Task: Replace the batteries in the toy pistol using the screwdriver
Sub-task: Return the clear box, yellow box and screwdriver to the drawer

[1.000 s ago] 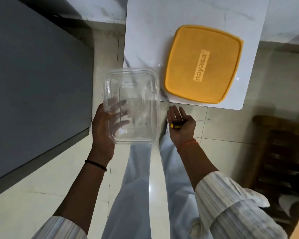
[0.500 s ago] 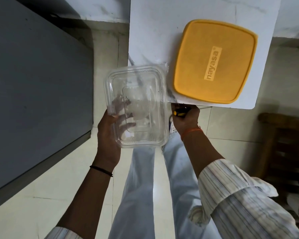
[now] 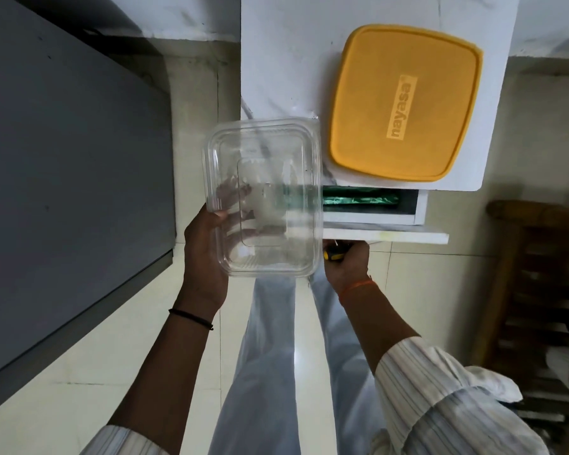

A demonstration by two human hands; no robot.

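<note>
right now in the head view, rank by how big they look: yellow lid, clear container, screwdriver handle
1. yellow lid and clear container: too alike to rank, and the container is held nearer the camera.
2. screwdriver handle, only a small part showing in the right hand.

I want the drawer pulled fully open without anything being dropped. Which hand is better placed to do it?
Right, probably. The right hand is already at the drawer front edge, though it also grips the screwdriver. The left hand holds the clear container and is off to the side.

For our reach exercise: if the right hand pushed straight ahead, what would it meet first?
Probably the drawer front, which the right hand, gripping the screwdriver, appears to touch already; depth is unclear.
</note>
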